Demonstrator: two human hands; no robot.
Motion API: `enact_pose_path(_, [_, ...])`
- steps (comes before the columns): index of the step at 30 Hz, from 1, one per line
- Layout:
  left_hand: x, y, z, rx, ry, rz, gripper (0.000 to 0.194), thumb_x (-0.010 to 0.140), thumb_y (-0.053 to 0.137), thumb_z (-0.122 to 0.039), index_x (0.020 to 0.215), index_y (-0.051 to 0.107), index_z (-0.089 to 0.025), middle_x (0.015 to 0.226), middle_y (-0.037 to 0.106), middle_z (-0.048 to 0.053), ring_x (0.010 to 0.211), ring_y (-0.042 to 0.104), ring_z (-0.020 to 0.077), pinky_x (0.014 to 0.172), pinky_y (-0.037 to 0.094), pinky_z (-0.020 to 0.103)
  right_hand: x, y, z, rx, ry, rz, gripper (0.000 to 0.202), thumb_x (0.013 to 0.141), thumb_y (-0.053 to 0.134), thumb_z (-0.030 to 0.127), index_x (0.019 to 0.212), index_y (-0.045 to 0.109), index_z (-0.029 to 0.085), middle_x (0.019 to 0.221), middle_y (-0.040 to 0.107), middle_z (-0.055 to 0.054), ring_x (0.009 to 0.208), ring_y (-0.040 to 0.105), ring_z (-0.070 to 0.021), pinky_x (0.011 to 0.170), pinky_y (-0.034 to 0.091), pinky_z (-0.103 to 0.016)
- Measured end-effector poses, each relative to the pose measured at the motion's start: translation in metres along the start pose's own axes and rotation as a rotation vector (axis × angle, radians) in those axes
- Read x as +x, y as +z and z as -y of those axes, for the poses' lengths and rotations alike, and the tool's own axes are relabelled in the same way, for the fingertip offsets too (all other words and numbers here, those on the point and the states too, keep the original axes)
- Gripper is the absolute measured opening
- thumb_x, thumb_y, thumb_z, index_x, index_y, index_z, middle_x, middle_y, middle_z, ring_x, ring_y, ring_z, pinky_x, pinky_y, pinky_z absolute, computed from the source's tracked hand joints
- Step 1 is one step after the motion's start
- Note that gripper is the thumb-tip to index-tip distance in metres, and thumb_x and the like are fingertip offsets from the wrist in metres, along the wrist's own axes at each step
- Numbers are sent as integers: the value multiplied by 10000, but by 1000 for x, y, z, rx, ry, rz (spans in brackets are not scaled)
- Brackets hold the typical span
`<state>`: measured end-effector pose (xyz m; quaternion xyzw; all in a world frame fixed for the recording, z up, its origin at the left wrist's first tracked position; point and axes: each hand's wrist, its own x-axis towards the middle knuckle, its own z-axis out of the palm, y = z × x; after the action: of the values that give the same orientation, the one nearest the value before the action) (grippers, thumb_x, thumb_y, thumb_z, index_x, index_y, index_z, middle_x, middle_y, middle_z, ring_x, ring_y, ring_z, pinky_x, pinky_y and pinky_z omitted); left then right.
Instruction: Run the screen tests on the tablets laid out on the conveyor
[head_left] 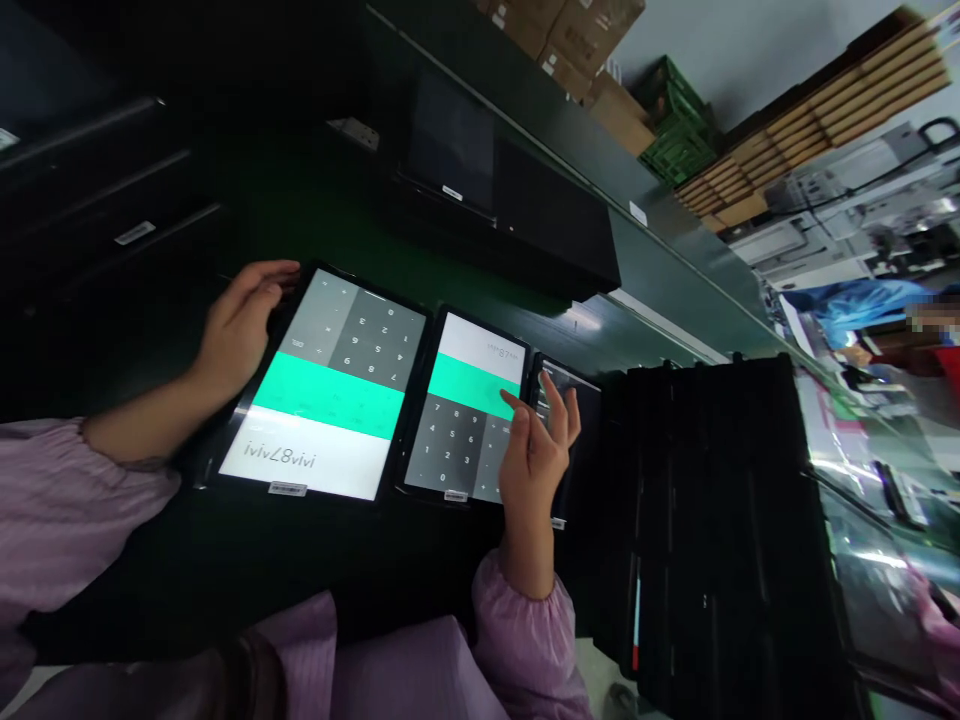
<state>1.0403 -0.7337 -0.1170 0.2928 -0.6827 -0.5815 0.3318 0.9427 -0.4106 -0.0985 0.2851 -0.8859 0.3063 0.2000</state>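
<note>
My left hand point(238, 325) is at the upper left edge of a large tablet point(326, 400), with its fingers curled against that edge; the fingertips are partly hidden. That tablet shows an upside-down calculator with a green band and white field. To its right lies a second tablet point(452, 430), with its calculator upright to me. Over its right side is my right hand point(536, 440), with the index finger pointing at the green band and the other fingers apart. Whether the fingertip touches the glass, I cannot tell. A third, dark-screened tablet point(574, 425) is partly hidden behind my right hand.
A long black box point(555, 215) with a dark tablet point(452, 140) on it stands behind. Dark devices with labels point(135, 233) are at left. Black stacked cases point(720, 540) rise at right. Cartons point(592, 30), green crates point(675, 120) and another person's blue sleeve point(862, 298) are farther off.
</note>
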Motion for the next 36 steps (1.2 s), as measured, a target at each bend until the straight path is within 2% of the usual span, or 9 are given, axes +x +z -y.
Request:
enact_pose_path(2, [-2, -2, 5, -36, 18, 39, 323, 947, 537, -258, 1216, 712, -222, 1269, 739, 38, 1249, 653, 249, 1179, 457, 488, 3, 1, 15, 76, -56, -72, 374, 1071, 430, 268, 1114, 799, 232, 1416, 646, -101, 1518, 404, -372, 1145, 442, -677])
enact_pose_path(4, [-3, -4, 8, -44, 26, 63, 356, 961, 530, -289, 1272, 691, -226, 1302, 727, 49, 1281, 638, 252, 1185, 453, 489, 7, 4, 35, 121, -129, -87, 368, 1064, 435, 228, 1086, 801, 239, 1344, 683, -86, 1475, 469, -344, 1132, 479, -633])
enact_pose_path(9, [-4, -8, 12, -33, 25, 105, 399, 933, 536, -292, 1290, 698, -217, 1367, 693, 67, 1358, 586, 277, 1229, 404, 487, 11, 20, 80, 134, -208, 104, 328, 1055, 473, 210, 1083, 799, 232, 1390, 661, -81, 1492, 444, -313, 1145, 486, -587])
enact_pose_path(13, [-5, -12, 14, 8, 15, 177, 433, 955, 493, -333, 1342, 661, -234, 1408, 667, 66, 1362, 582, 266, 1230, 404, 464, 3, 28, 101, 176, -245, 194, 330, 1045, 493, 216, 1031, 820, 259, 1390, 664, -64, 1501, 423, -315, 1158, 472, -592])
enact_pose_path(17, [-7, -13, 15, 15, 8, 188, 435, 976, 478, -364, 1357, 648, -239, 1421, 657, 57, 1366, 575, 266, 1218, 418, 449, -4, 32, 114, 191, -273, 306, 325, 1039, 497, 206, 1085, 813, 269, 1432, 634, -62, 1528, 369, -318, 1161, 474, -588])
enact_pose_path(22, [-9, -12, 17, -5, 4, 174, 413, 977, 482, -364, 1326, 661, -236, 1392, 672, 55, 1344, 586, 273, 1204, 429, 460, 1, 39, 127, 125, -356, 416, 328, 1058, 469, 229, 1179, 773, 244, 1549, 514, -98, 1583, 252, -344, 1198, 425, -646])
enact_pose_path(27, [-9, -12, 16, -14, 9, 189, 405, 974, 478, -351, 1312, 657, -220, 1365, 684, 59, 1317, 601, 268, 1181, 450, 448, 6, 44, 138, 124, -410, 425, 323, 1060, 469, 221, 1190, 765, 214, 1568, 484, -108, 1608, 191, -344, 1246, 378, -643])
enact_pose_path(31, [-9, -13, 15, -4, -2, 201, 398, 974, 467, -336, 1308, 653, -226, 1353, 687, 54, 1302, 608, 258, 1174, 454, 434, 5, 44, 141, 145, -400, 427, 311, 1053, 483, 218, 1109, 789, 232, 1556, 515, -71, 1604, 210, -346, 1229, 412, -635])
enact_pose_path(36, [-8, -13, 16, 15, 13, 211, 405, 976, 462, -343, 1312, 645, -211, 1349, 683, 69, 1300, 605, 270, 1170, 455, 436, 4, 44, 139, 180, -385, 413, 311, 1042, 494, 198, 1059, 804, 208, 1529, 543, -95, 1596, 228, -347, 1232, 409, -623])
